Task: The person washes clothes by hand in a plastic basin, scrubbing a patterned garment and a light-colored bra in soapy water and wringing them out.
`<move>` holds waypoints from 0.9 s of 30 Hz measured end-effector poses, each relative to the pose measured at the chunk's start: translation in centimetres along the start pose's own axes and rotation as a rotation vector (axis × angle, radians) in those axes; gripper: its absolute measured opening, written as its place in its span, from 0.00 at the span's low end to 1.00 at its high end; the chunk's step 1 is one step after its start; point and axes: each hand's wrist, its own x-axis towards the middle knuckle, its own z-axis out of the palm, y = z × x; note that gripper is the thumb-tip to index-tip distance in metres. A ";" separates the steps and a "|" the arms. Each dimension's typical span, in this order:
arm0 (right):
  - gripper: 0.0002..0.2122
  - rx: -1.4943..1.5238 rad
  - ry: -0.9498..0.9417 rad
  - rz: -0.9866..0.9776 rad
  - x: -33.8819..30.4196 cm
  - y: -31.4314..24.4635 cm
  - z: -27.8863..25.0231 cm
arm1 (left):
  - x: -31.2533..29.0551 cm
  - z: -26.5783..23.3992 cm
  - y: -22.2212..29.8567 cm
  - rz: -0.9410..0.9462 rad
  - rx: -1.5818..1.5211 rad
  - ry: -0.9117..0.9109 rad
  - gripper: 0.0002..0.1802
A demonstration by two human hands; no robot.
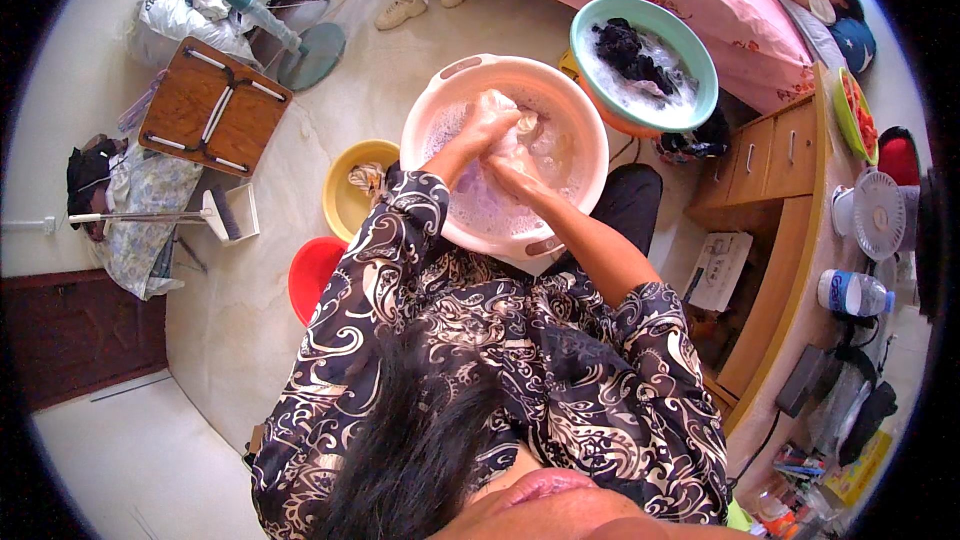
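A pale pink basin [583, 205] of sudsy, cloudy water stands in front of me. Over it, my left hand [492, 126] is closed round a wet, whitish cloth [496, 100], part of which bulges out above the fingers. Just nearer to me, my right hand [514, 168] is closed on the same bunched cloth, close against the left. Its exact kind cannot be made out. A purplish patch shows under the water beside my hands. Foam lies along the basin's inner wall.
At the right, a turquoise basin [708, 90] holds dark laundry [635, 52] in suds. To the left are a yellow basin [335, 202] with a cloth and a red basin [308, 280]. A wooden desk [765, 165] flanks my right; a person is by the pink bed [690, 0].
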 end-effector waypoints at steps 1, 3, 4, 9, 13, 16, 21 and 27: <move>0.23 -0.058 0.017 -0.054 0.7 0.9 0.0 | -0.1 0.5 0.2 0.025 0.063 0.082 0.18; 0.28 -0.172 0.048 -0.156 1.9 2.2 -0.1 | 0.1 0.5 1.4 -0.068 0.203 0.033 0.20; 0.28 -0.237 0.057 -0.154 2.1 2.0 -0.1 | 0.2 0.5 1.8 -0.116 0.275 0.007 0.21; 0.30 -0.415 0.073 -0.035 3.8 2.4 -1.1 | -0.1 1.1 3.4 -0.117 0.260 0.140 0.22; 0.25 -0.109 0.060 -0.188 2.4 1.7 -1.9 | -0.5 -0.4 3.3 -0.012 0.163 0.246 0.23; 0.18 0.168 -0.104 0.003 -1.0 -2.7 -2.2 | -0.7 -1.9 3.3 -0.115 0.049 0.126 0.23; 0.13 0.775 -0.497 0.099 -1.9 -3.1 -4.1 | -0.2 -6.0 4.8 -0.266 -0.924 -0.348 0.33; 0.17 1.185 -0.828 0.248 -4.3 -5.5 -3.6 | -2.6 -6.8 4.3 0.005 -1.498 -0.512 0.50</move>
